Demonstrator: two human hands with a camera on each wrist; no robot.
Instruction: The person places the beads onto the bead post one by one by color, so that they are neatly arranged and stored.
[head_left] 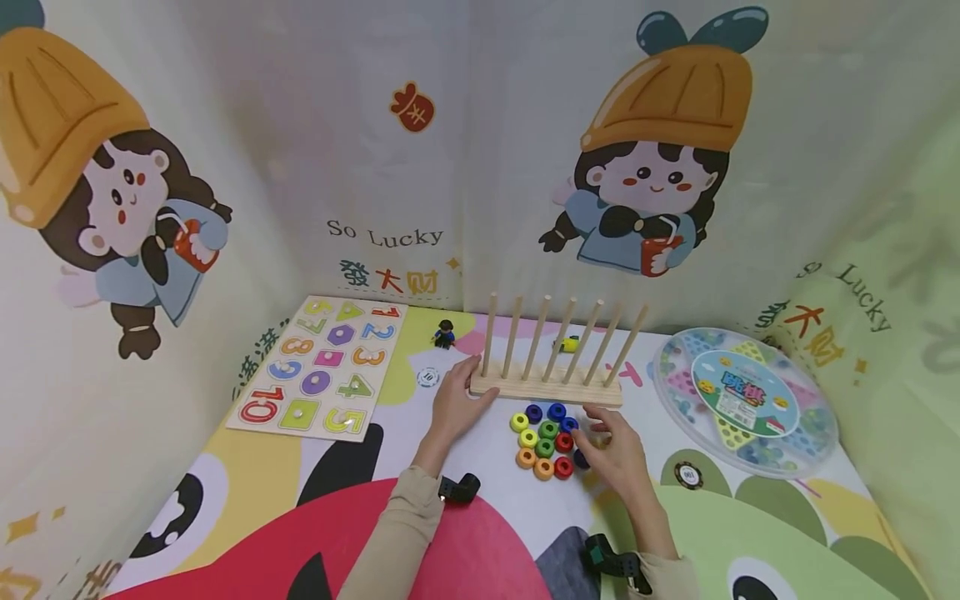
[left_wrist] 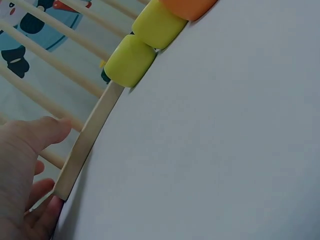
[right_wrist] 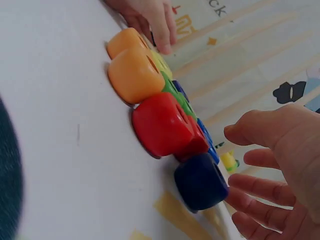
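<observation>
A wooden peg stand (head_left: 546, 388) with several upright dowels stands towards the back of the table. My left hand (head_left: 459, 406) holds the left end of its base, thumb along the front and fingers behind the end. In front of the base lies a cluster of rounded beads with holes: yellow beads (head_left: 519, 422), green beads (head_left: 544, 448), orange beads (head_left: 543, 469), red beads (head_left: 563, 467) and blue beads (head_left: 557, 412). My right hand (head_left: 617, 450) hovers at the cluster's right side, fingers apart. A dark blue bead (right_wrist: 201, 182) sits close by its fingertips.
A number puzzle board (head_left: 315, 367) lies at the left, near a small toy figure (head_left: 444, 335) and a chip (head_left: 427, 377). A round game box (head_left: 746, 402) and a dark chip (head_left: 688, 475) are at the right. Behind the dowels sits a small yellow toy (head_left: 568, 343).
</observation>
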